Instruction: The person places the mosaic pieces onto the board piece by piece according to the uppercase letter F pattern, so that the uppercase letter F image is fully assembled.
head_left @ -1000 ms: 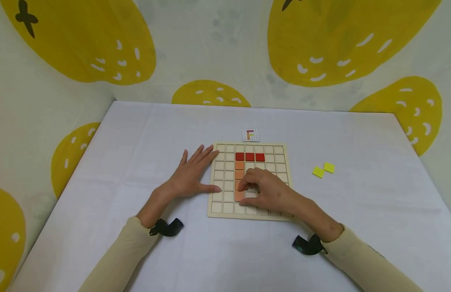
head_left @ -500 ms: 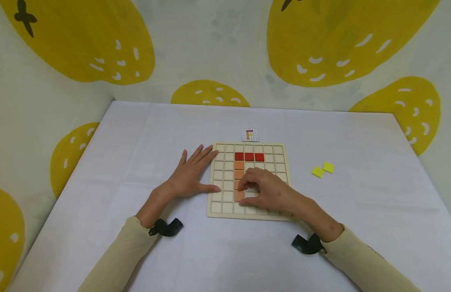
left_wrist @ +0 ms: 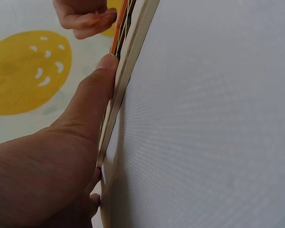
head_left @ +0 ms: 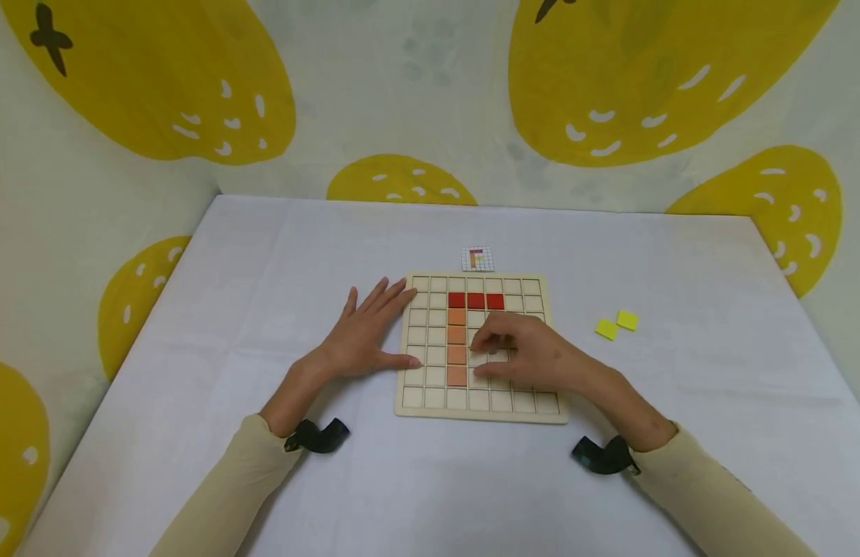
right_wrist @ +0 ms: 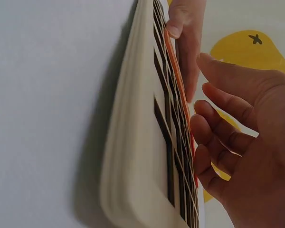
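A wooden grid board [head_left: 435,398] lies flat on the white table. Three red square tiles [head_left: 475,301] form a row in its upper part, and a column of orange square tiles [head_left: 456,355] runs down from the leftmost one. My left hand [head_left: 363,336] lies spread at the board's left edge, its thumb and fingertips touching the rim. Over the middle of the board, just right of the orange column, hovers my right hand [head_left: 534,352]. Its thumb and fingers are loosely bent and apart, with nothing between them in the right wrist view.
Two yellow square tiles [head_left: 616,325] lie on the table right of the board. Behind the board's far edge is a small card [head_left: 477,258] with a coloured grid pattern. A wall with yellow fruit shapes stands behind the table [head_left: 263,255].
My right hand has come away from the lower orange tiles and shifted a little right, uncovering them. The left hand has stayed in place.
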